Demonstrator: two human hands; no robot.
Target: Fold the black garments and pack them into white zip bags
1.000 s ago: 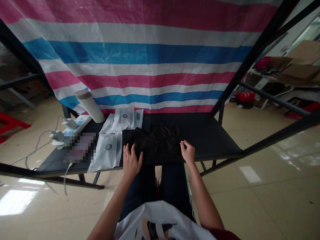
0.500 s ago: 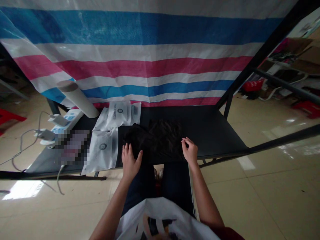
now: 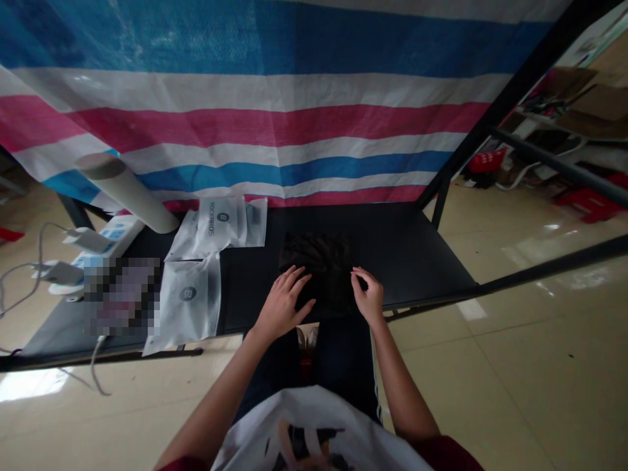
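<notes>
A piece of dark, wrinkled cloth point(image 3: 324, 268) lies on the black tabletop right in front of me, and its outline partly blends into the surface. My left hand point(image 3: 283, 304) rests palm down on the left part of the cloth, fingers spread and thumb apart. At the cloth's right edge is my right hand point(image 3: 369, 294), thumb and forefinger pinched together on the fabric. What kind of article the cloth is, I cannot tell.
To the left lie printed frosted pouches point(image 3: 186, 301), a blurred-out phone-like item point(image 3: 127, 288) with a cable, and a power strip point(image 3: 118, 229) with chargers. A pale bottle point(image 3: 132, 196) stands behind them. Striped sheeting point(image 3: 279, 124) hangs along the back; a dark metal post point(image 3: 471, 134) rises at right.
My left hand has moved right, and the left part of the cloth is now folded over onto the rest. My right hand stays pinched at the right edge. The view has shifted slightly.
</notes>
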